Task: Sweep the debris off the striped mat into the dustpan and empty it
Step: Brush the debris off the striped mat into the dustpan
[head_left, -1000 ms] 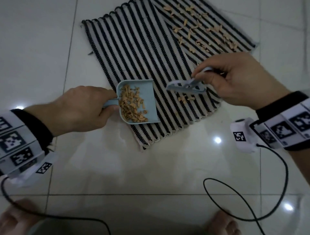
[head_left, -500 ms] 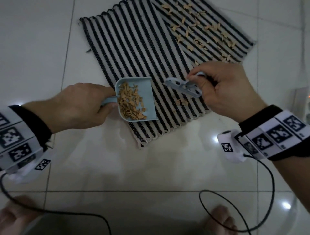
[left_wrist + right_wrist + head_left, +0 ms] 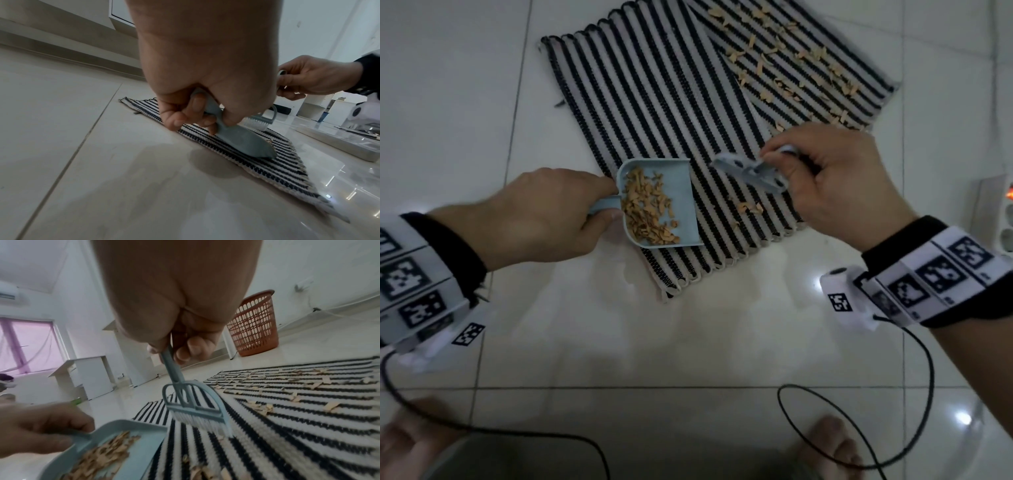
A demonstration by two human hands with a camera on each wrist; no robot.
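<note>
Left hand [image 3: 544, 219] is gripping the dustpan [image 3: 674, 202] handle, fingers curled round it, mouth lying on the striped mat [image 3: 654, 113] to catch debris [image 3: 748, 206]. Right hand [image 3: 835, 185] is pinching the brush [image 3: 751, 171] handle, bristles angling toward the pan; more chips are lying on the far end.

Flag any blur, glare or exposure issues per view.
Head view: dim, bluish, glare spots on the floor tiles. Left wrist view: left hand fills much of the frame, dustpan sharp. Right wrist view: brush and debris motion-blurred, edges warped.
</note>
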